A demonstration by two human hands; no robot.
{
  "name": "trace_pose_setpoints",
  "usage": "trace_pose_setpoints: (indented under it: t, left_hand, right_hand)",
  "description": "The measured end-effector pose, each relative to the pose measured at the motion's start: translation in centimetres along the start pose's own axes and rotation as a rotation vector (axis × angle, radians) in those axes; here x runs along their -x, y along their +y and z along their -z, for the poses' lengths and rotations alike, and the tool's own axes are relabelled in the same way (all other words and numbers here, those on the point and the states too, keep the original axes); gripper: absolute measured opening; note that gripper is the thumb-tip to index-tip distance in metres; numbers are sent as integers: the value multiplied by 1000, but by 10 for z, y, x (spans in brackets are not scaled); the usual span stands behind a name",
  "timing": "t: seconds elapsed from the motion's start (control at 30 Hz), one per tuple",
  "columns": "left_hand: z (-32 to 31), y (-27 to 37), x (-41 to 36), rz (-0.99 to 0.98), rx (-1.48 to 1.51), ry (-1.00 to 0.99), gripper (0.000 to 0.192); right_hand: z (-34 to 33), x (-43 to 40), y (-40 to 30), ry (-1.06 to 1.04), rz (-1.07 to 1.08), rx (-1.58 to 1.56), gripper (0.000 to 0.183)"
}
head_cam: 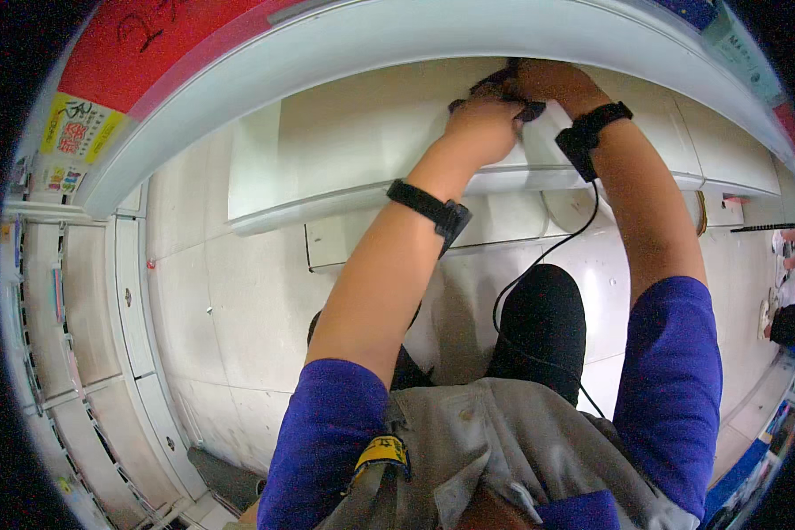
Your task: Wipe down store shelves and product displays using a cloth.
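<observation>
Both my arms reach in beneath the white upper shelf edge [397, 36], over a white lower shelf board [344, 139]. My left hand [485, 129] is closed around a dark, crumpled cloth-like thing [533, 111], parts of which stick out on either side of its fingers. Right beside it, my right hand [550, 83] is bent inward against the same dark thing. Its fingers are mostly hidden behind the left hand and the shelf edge, so its grip cannot be made out. Black straps with small boxes circle both wrists.
A black cable [536, 258] hangs in a loop from the right wrist box past my knee [543, 318]. White boards or boxes [397, 238] lie under the lower shelf. Shelving with drawers [132, 298] lines the left. At far right, another person's shoes and legs [778, 291] show.
</observation>
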State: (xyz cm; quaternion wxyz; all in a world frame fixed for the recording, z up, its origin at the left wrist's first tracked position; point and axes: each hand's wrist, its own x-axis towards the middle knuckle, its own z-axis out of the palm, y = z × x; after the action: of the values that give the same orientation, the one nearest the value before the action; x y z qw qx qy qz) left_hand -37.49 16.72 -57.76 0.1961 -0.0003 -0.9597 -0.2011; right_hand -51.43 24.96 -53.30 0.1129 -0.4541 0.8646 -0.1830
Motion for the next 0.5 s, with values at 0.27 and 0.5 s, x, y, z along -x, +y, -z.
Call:
trace_pose_setpoints:
  t: [0.27, 0.5]
  left_hand:
    - [4, 2, 13, 86, 119, -40, 24]
    - [92, -27, 91, 242, 20, -279, 31]
  right_hand:
    - [-15, 40, 10, -42, 92, 653, 25]
    - [-60, 71, -130, -160, 2, 661, 24]
